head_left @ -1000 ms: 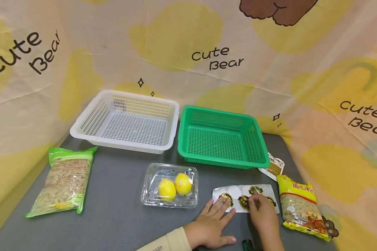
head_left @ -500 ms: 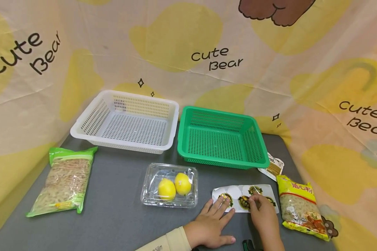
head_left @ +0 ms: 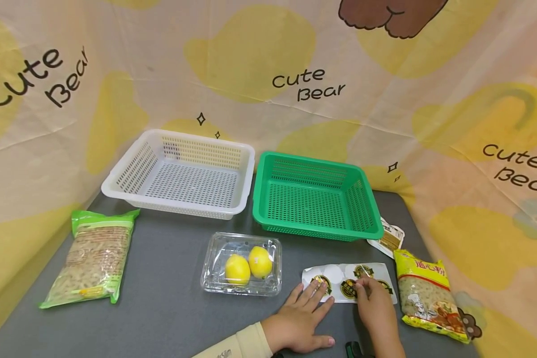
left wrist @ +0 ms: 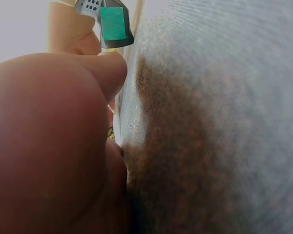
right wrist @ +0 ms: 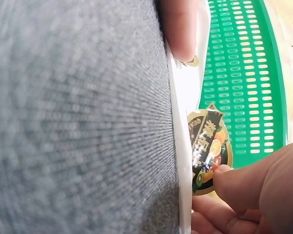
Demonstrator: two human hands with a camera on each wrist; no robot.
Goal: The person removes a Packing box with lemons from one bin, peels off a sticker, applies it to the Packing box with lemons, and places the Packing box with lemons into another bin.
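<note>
A white sticker sheet (head_left: 333,272) with round black-and-gold stickers lies on the grey table. My left hand (head_left: 299,320) rests flat with spread fingers, the longer fingertips on the sheet's lower left part. My right hand (head_left: 378,308) is over the sheet's right half, thumb and fingers together. In the right wrist view its thumb (right wrist: 241,185) pinches the edge of a round sticker (right wrist: 210,151) printed with fruit, which stands partly up from the sheet. The fingers behind the sticker are partly hidden. In the left wrist view, the left hand (left wrist: 53,131) fills the left side.
A clear plastic box (head_left: 210,268) with two yellow lemons stands left of the sheet. Behind are a white basket (head_left: 183,209) and a green basket (head_left: 317,233). Pasta bags lie at far left (head_left: 94,258) and right (head_left: 429,298). A flat packet (head_left: 390,238) lies beside the green basket.
The round sticker at my right fingertips has shifted very slightly to the right along with the fingers. My left hand stays in place.
</note>
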